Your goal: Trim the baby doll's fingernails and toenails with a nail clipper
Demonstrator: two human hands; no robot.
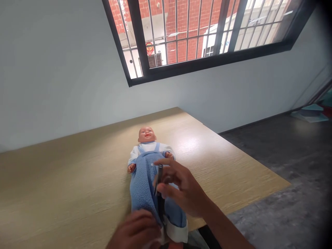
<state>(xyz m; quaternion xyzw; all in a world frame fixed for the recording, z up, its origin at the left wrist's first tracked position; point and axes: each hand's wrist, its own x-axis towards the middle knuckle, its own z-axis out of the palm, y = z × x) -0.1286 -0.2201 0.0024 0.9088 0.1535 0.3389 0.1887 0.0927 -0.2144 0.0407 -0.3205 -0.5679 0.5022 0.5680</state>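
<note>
A baby doll in blue fleece overalls and a white shirt lies on its back on the wooden table, head pointing away from me. My right hand hovers over the doll's legs, thumb and fingers pinched on a thin dark object that stands upright over the fleece. My left hand rests at the doll's feet near the table's front edge, fingers curled down on the blue trouser leg; its fingertips are blurred.
The table's right edge drops to a dark grey floor. A white wall stands behind, with a barred window above. Some flat items lie on the floor at the far right.
</note>
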